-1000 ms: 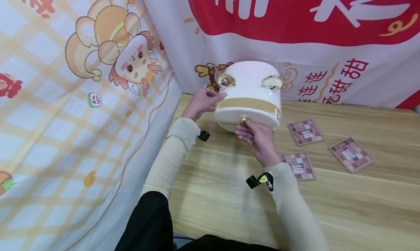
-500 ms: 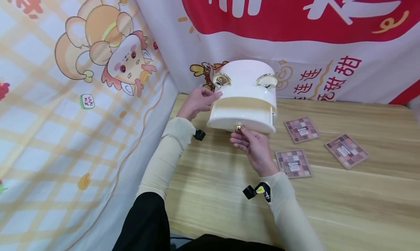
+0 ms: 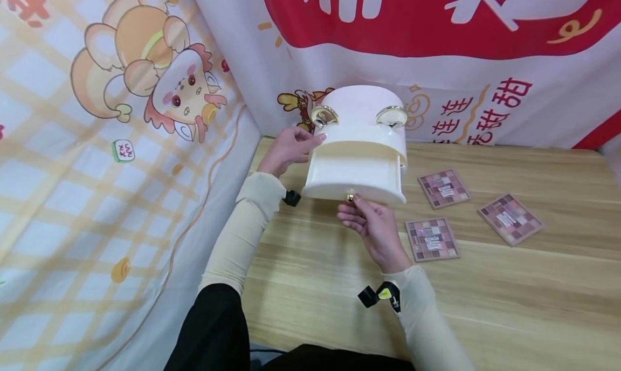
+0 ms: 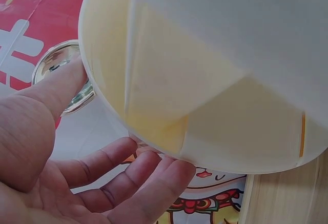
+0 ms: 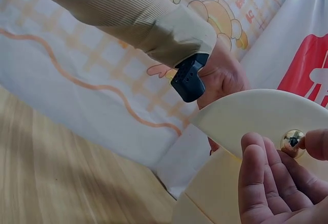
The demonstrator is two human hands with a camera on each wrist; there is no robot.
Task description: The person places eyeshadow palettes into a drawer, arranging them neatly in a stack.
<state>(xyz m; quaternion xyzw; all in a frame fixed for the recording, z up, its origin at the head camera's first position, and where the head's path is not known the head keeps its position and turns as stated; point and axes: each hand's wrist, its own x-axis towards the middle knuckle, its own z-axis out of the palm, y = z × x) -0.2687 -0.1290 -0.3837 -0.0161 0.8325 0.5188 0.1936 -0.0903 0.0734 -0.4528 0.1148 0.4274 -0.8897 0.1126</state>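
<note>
A rounded white storage box (image 3: 357,124) with two gold-rimmed round ornaments (image 3: 392,116) on its upper front stands against the back cloth. Its upper drawer (image 3: 346,169) is pulled well out, and no item shows inside. My left hand (image 3: 289,149) holds the box's left side; in the left wrist view the thumb (image 4: 56,88) lies by a gold-rimmed ornament and the fingertips press the curved side. My right hand (image 3: 375,228) pinches the small gold knob (image 5: 292,143) on the drawer front, thumb against it, the other fingers extended below the drawer.
Three square pinkish palettes lie right of the box: one at the back (image 3: 443,189), one farther right (image 3: 510,219), one nearer (image 3: 432,239) by my right wrist. Printed cloth (image 3: 233,53) hangs behind and at left of the wooden table (image 3: 310,284).
The upper drawer has slid out toward me, my right hand drawing back with the knob. My left hand keeps its hold on the box's side. The head view has shifted slightly.
</note>
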